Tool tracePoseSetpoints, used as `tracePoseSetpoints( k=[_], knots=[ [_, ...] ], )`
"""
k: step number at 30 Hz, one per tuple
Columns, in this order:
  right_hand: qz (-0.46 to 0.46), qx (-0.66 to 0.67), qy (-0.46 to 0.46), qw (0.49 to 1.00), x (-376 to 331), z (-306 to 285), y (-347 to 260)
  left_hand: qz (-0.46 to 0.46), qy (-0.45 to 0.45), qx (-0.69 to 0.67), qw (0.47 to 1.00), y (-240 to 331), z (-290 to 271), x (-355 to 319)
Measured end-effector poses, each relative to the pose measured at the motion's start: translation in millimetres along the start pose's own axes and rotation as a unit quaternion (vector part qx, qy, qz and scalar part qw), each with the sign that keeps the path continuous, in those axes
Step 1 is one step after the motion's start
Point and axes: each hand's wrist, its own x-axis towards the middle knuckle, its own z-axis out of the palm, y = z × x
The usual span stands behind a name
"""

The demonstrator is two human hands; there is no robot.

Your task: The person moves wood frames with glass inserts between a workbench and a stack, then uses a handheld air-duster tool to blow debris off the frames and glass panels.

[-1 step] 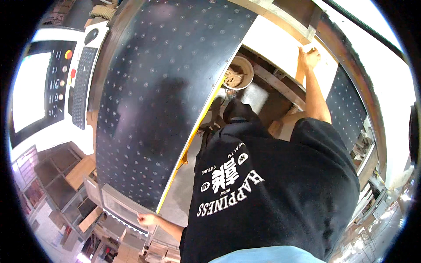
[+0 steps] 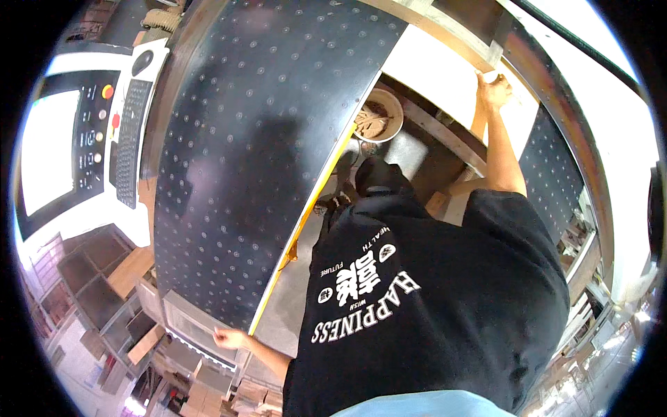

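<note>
My right hand [image 2: 493, 85] reaches far up and to the right, its fingers closed over the edge of a pale board [image 2: 445, 69] that lies beside a wooden frame rail [image 2: 451, 38]. My left hand [image 2: 221, 338] is stretched out low on the left, curled at the grey end rail [image 2: 184, 320] of a large black dotted machine bed [image 2: 264, 139]. It is too small to show whether it grips the rail. My black printed shirt [image 2: 431, 313] fills the lower middle and hides what is under it.
A yellow strip [image 2: 306, 222] runs along the bed's right edge above a grey floor [image 2: 292, 306]. A round bucket of wood scraps [image 2: 379, 115] stands near my black shoe [image 2: 379, 175]. A control panel with screen and keyboard [image 2: 104, 132] is at the left, and stacked wood [image 2: 132, 271] lies lower left.
</note>
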Motion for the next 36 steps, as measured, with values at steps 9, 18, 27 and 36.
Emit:
tracePoseSetpoints(
  k=[9, 18, 27, 36],
  knots=[
    [-0.129, 0.146, -0.015, 0.981, 26.5, -2.3, 6.0, 0.248, -0.455, -0.364, 0.774, 585.0, 47.3, -164.0],
    [-0.057, 0.405, -0.021, 0.912, 46.1, -7.6, 2.8, 0.335, -0.620, -0.544, 0.456, 904.7, 108.0, -363.2],
    [0.193, 0.608, -0.198, 0.744, 38.1, -39.6, -33.6, 0.033, -0.713, -0.512, 0.478, 981.8, 74.3, -438.9],
    [0.131, 0.428, -0.161, 0.880, 15.9, -33.8, -7.1, 0.212, -0.569, -0.428, 0.670, 952.8, 57.0, -418.1]
  ],
)
